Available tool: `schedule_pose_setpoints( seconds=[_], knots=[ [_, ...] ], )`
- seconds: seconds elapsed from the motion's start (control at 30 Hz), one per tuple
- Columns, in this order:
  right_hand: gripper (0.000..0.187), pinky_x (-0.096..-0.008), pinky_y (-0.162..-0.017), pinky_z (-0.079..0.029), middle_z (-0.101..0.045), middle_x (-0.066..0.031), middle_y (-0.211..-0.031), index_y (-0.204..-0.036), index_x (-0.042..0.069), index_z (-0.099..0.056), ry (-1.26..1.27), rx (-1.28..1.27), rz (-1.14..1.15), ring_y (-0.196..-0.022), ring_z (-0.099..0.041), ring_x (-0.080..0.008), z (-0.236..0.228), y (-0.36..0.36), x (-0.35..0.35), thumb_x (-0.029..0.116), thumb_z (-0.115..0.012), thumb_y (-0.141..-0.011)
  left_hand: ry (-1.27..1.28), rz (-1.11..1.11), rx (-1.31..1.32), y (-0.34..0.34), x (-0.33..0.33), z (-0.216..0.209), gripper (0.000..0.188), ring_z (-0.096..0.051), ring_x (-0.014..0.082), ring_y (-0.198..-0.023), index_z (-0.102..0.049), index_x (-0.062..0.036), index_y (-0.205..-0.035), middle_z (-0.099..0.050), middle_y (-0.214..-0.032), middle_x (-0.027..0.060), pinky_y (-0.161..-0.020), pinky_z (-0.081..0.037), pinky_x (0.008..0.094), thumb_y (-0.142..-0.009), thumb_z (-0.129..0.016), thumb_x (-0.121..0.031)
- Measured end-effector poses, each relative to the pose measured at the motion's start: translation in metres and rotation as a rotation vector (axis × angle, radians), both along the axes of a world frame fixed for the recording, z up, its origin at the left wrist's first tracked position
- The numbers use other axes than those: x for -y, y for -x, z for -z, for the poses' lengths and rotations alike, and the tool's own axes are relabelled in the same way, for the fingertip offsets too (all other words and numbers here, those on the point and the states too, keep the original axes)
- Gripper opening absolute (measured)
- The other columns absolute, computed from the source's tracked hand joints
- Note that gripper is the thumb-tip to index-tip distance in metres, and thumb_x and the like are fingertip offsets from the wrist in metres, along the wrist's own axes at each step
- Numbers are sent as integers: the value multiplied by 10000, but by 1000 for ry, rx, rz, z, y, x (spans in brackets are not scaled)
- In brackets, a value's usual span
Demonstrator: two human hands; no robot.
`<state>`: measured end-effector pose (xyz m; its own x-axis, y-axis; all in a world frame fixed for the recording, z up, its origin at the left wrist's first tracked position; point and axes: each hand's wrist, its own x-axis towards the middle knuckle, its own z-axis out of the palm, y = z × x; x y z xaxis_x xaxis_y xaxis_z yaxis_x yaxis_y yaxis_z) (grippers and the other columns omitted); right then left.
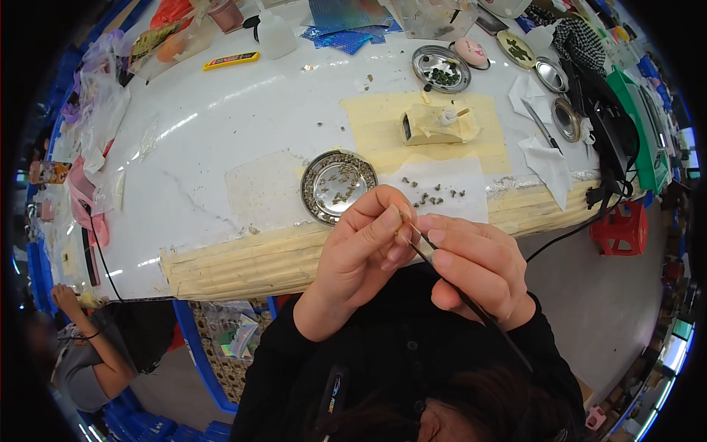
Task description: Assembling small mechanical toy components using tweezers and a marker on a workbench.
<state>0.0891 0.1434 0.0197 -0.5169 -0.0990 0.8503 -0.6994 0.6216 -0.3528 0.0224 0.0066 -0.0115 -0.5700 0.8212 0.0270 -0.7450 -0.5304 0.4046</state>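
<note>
My left hand (pixel 357 254) is raised over the table's near edge, thumb and forefinger pinched together on something too small to make out. Black tweezers (pixel 482 313) are held in my right hand (pixel 479 269), their thin tips meeting the left fingertips. Just beyond my left hand, a round metal dish (pixel 304 191) holds many tiny brownish-grey pieces. A white sheet of paper (pixel 468 166) lies beyond my right hand, with several small dark pieces (pixel 423 199) scattered on it. Farther back stands a block wrapped in masking tape (pixel 434 129), a small white container with a stick on top.
At the back right are a metal dish of dark green bits (pixel 442 74), a knife (pixel 541 125) and tissues (pixel 545 166). A yellow box cutter (pixel 230 61) and white bottle (pixel 276 37) lie farther left. Another person's arm (pixel 99 342) reaches the table's left end. A red stool (pixel 620 228) stands right.
</note>
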Motion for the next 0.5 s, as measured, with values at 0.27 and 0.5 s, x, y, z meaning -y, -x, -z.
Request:
schedule_pose_setpoints(
  seconds=[0.27, 0.5],
  knots=[
    [255, -245, -588, -511, -638, -145, -870, -937, 28, -579, 333, 181, -40, -736, -635, -202, 2, -6, -4, 256, -599, -826, -74, 12, 44, 1, -2, -2, 119, -376, 42, -543, -482, -46, -923, -495, -741, 21, -489, -307, 172, -929, -425, -151],
    [264, -252, -598, -510, -635, -139, -870, -934, 24, -581, 336, 221, -59, -735, -627, -200, -1, -6, -6, 258, -611, -816, -80, 42, 72, 1, -1, -2, 117, -364, 40, -531, -465, -51, -910, -481, -736, 19, -485, -300, 169, -933, -416, -155]
  ],
)
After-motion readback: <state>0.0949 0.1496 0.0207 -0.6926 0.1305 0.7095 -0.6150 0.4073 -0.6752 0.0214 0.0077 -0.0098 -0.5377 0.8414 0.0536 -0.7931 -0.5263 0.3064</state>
